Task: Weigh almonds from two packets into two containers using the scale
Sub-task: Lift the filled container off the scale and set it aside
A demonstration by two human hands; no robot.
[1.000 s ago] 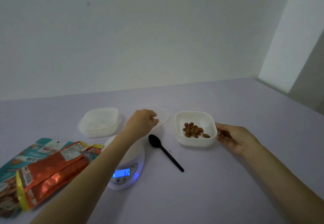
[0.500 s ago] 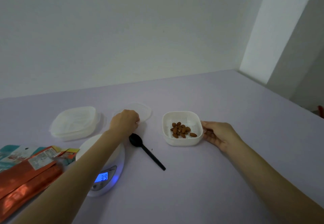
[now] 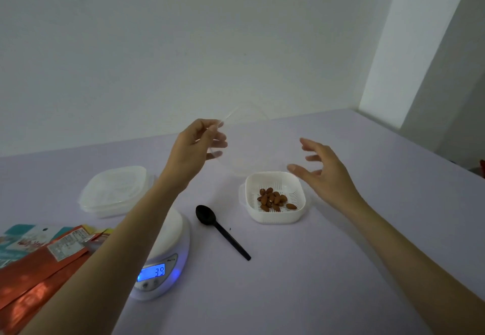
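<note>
Beside one scale (image 3: 170, 264) sit two containers (image 3: 115, 190) (image 3: 275, 216) (two packets (image 3: 39, 269) (image 3: 15, 232)).

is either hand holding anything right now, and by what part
The left hand pinches the clear lid by its left rim and holds it up in the air. The right hand is open, holding nothing.

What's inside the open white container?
In the container, a small pile of almonds lies on its slotted floor. Nothing else shows; the floor beneath the pile is covered.
</note>
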